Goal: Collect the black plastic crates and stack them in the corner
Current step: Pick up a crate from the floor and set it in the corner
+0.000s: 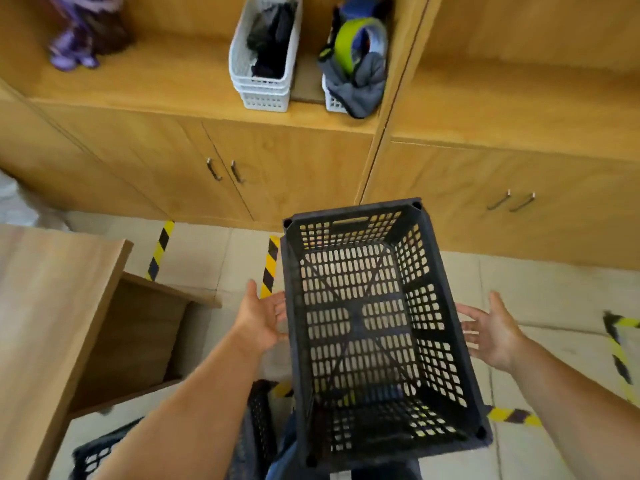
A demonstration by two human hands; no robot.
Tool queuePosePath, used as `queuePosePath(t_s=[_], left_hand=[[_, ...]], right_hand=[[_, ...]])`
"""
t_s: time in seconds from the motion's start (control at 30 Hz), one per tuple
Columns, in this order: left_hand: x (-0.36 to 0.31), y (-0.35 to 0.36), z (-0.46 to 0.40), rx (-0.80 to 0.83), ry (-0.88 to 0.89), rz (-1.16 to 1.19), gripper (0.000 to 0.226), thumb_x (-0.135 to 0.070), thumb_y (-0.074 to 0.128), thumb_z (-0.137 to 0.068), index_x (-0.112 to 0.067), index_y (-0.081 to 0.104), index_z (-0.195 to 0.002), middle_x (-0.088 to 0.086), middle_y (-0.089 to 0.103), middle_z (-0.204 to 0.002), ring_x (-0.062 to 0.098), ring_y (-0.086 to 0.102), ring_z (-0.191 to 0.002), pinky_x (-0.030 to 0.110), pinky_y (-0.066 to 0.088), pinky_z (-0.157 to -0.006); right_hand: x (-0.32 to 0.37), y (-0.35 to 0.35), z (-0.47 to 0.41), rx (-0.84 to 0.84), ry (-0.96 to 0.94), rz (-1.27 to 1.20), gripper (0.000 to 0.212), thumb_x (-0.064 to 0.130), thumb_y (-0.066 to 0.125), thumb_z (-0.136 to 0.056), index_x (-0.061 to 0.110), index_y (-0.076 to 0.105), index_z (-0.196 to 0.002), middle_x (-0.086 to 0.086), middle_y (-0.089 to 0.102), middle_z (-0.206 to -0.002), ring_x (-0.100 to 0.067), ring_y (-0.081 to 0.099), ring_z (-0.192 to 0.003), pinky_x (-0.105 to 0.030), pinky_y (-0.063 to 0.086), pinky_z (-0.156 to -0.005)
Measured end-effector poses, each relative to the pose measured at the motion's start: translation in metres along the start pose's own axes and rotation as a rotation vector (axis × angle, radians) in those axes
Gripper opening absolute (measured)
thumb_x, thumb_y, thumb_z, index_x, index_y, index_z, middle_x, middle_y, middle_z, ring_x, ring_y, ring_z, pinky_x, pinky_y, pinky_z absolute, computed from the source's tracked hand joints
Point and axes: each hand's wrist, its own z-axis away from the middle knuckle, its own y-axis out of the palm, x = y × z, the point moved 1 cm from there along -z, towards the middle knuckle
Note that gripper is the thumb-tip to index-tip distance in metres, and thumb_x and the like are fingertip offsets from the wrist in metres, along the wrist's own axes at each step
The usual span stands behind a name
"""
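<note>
Starting at the far left, I see a wooden table (pixel 41 306) with an open compartment under its top, and below it the corner of another black crate (pixel 93 452) on the tiled floor (pixel 540 296). Moving in, my left hand (pixel 261 318) is spread with straight fingers, palm turned toward the left wall of the black plastic crate (pixel 372 327); its fingertips sit right at that wall, though I cannot tell whether they touch. The crate is upright, open side up, in front of the wooden cabinets (pixel 284 168), over yellow-and-black floor tape (pixel 270 266). On the shelf above stand white baskets (pixel 263 57) with dark cloth. To the right, my right hand (pixel 491 330) is also spread, fingers relaxed, just beside the crate's right wall and clear of it.
</note>
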Motion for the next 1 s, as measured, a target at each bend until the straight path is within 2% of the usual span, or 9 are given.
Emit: queuePosePath(t_s=[0.1,0.2,0.37,0.47,0.57,0.67,0.73,0.8,1.0], left_hand=[[0.011,0.047,0.025,0.044,0.009,-0.135,0.093,-0.076,0.006,-0.084,-0.009,0.069,-0.099,0.004,0.06,-0.087,0.019,0.054,-0.093,0.058,0.021,-0.11],[0.031,0.099,0.043,0.041,0.015,-0.246,0.086,-0.073,0.007,-0.086,-0.01,0.063,-0.103,0.007,0.063,-0.097,0.021,0.053,-0.098,0.056,0.026,-0.107],[0.089,0.189,0.077,0.128,-0.016,-0.374,0.083,-0.073,0.008,-0.086,-0.013,0.063,-0.105,0.005,0.062,-0.096,0.019,0.053,-0.096,0.051,0.027,-0.103],[0.138,0.244,0.094,0.18,-0.016,-0.467,0.085,-0.073,0.007,-0.086,-0.011,0.059,-0.115,0.005,0.06,-0.109,0.02,0.048,-0.107,0.051,0.024,-0.107],[0.192,0.298,0.103,0.184,-0.018,-0.558,0.087,-0.074,0.007,-0.085,-0.012,0.058,-0.118,0.004,0.057,-0.116,0.02,0.046,-0.112,0.05,0.026,-0.107],[0.25,0.352,0.111,0.187,-0.022,-0.639,0.086,-0.075,0.007,-0.085,-0.012,0.06,-0.111,0.004,0.058,-0.116,0.02,0.047,-0.115,0.048,0.03,-0.1],[0.286,0.386,0.117,0.189,-0.032,-0.678,0.087,-0.077,0.006,-0.083,-0.013,0.062,-0.104,0.004,0.059,-0.114,0.02,0.048,-0.117,0.05,0.029,-0.102],[0.318,0.418,0.119,0.202,-0.043,-0.718,0.089,-0.079,0.005,-0.081,-0.014,0.062,-0.104,0.005,0.06,-0.111,0.021,0.048,-0.115,0.052,0.03,-0.1],[0.394,0.5,0.119,0.268,-0.085,-0.777,0.083,-0.08,0.012,-0.08,-0.026,0.047,-0.132,0.01,0.051,-0.131,0.03,0.044,-0.123,0.066,0.022,-0.105]], right_hand=[[-0.023,-0.046,0.04,-0.015,-0.011,-0.144,0.08,0.075,0.006,-0.084,0.02,0.057,-0.113,-0.011,0.053,-0.116,-0.033,0.045,-0.117,-0.045,0.038,-0.088],[-0.046,-0.094,0.074,-0.073,-0.019,-0.286,0.083,0.075,0.004,-0.084,0.017,0.054,-0.119,-0.01,0.053,-0.113,-0.03,0.044,-0.114,-0.043,0.037,-0.087],[-0.089,-0.189,0.119,-0.176,-0.009,-0.439,0.089,0.076,0.002,-0.083,0.016,0.052,-0.126,-0.009,0.052,-0.12,-0.028,0.044,-0.114,-0.043,0.035,-0.096],[-0.122,-0.254,0.137,-0.215,0.003,-0.52,0.094,0.077,0.002,-0.082,0.013,0.052,-0.129,-0.011,0.054,-0.122,-0.027,0.045,-0.113,-0.039,0.036,-0.088],[-0.153,-0.318,0.154,-0.242,0.001,-0.553,0.098,0.079,0.003,-0.081,0.01,0.054,-0.128,-0.016,0.053,-0.127,-0.028,0.047,-0.113,-0.039,0.036,-0.089],[-0.179,-0.384,0.171,-0.292,-0.003,-0.532,0.094,0.075,0.0,-0.084,0.007,0.06,-0.111,-0.017,0.055,-0.112,-0.03,0.047,-0.116,-0.04,0.035,-0.095],[-0.193,-0.425,0.178,-0.314,0.006,-0.575,0.089,0.077,0.001,-0.082,0.011,0.062,-0.086,-0.012,0.054,-0.103,-0.027,0.051,-0.098,-0.035,0.039,-0.082],[-0.206,-0.465,0.183,-0.352,0.015,-0.624,0.089,0.078,0.001,-0.081,0.011,0.059,-0.077,-0.011,0.054,-0.098,-0.024,0.05,-0.087,-0.031,0.037,-0.074],[-0.227,-0.569,0.191,-0.395,0.039,-0.66,0.1,0.079,-0.003,-0.079,0.006,0.062,-0.103,-0.01,0.055,-0.095,-0.026,0.05,-0.093,-0.032,0.036,-0.076]])
